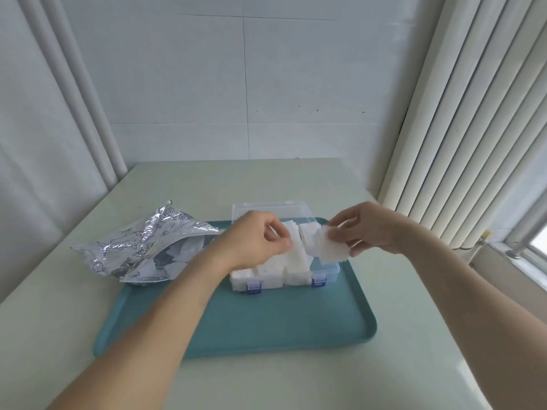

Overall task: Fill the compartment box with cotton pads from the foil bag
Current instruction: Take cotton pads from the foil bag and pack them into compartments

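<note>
A clear compartment box [328, 270] with blue latches stands on a teal tray [266, 321], its lid open toward the back. White cotton pads [296, 261] fill several of its compartments. My left hand [254, 238] hovers over the box's left part, fingers curled, pinching the edge of a pad stack. Over the box's right end, my right hand [370, 226] holds a small stack of cotton pads [331, 247]. The silver foil bag [142, 244] lies open on the tray's left edge, with more pads showing in its mouth.
The tray sits on a pale table [414, 350] set against a white tiled wall. White vertical blinds [473, 113] hang at the right above a window sill. Padded panels run along the left side.
</note>
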Action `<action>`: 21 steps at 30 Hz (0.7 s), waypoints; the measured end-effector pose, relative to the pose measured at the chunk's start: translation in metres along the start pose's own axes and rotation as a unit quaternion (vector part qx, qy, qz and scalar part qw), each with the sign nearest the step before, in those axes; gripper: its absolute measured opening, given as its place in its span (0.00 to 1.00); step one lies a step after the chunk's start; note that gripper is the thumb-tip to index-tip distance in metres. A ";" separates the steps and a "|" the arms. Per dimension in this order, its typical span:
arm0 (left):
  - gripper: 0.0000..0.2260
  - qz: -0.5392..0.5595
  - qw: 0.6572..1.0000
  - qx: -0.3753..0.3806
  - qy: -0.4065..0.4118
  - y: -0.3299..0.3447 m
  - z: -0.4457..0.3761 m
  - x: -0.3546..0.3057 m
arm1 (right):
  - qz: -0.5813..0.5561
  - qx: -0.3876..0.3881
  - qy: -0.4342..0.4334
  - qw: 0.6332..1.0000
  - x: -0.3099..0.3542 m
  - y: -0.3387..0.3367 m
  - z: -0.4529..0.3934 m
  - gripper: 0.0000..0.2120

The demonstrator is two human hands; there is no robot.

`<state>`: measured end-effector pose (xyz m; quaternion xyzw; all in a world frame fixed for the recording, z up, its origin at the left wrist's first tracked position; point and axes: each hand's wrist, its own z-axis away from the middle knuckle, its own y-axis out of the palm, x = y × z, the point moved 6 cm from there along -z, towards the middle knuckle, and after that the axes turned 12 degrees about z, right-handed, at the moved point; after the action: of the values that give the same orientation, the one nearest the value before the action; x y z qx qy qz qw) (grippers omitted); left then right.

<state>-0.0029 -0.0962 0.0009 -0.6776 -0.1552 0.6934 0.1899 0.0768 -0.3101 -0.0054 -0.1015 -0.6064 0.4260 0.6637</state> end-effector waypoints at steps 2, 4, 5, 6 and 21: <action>0.04 -0.129 0.989 -0.065 0.032 -0.003 -0.009 -0.003 | 0.068 -0.013 0.025 0.997 -0.004 0.011 -0.011 0.07; 0.05 -0.227 0.971 -0.068 0.027 0.008 -0.016 0.002 | 0.150 -0.036 0.028 0.988 -0.001 0.021 -0.021 0.06; 0.06 -0.261 0.963 -0.060 0.023 0.015 -0.019 0.004 | 0.185 -0.056 0.029 0.981 0.002 0.023 -0.024 0.05; 0.07 -0.286 0.957 -0.053 0.019 0.020 -0.022 0.005 | 0.213 -0.081 0.030 0.973 0.008 0.024 -0.026 0.06; 0.11 -0.353 0.936 -0.009 0.014 0.041 -0.032 0.011 | 0.609 -0.110 -0.031 0.785 0.041 0.064 -0.015 0.12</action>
<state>0.0270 -0.1290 -0.0291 -0.5906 -0.3878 0.5708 0.4183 0.0581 -0.2365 -0.0216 -0.5086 -0.4817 0.6750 0.2318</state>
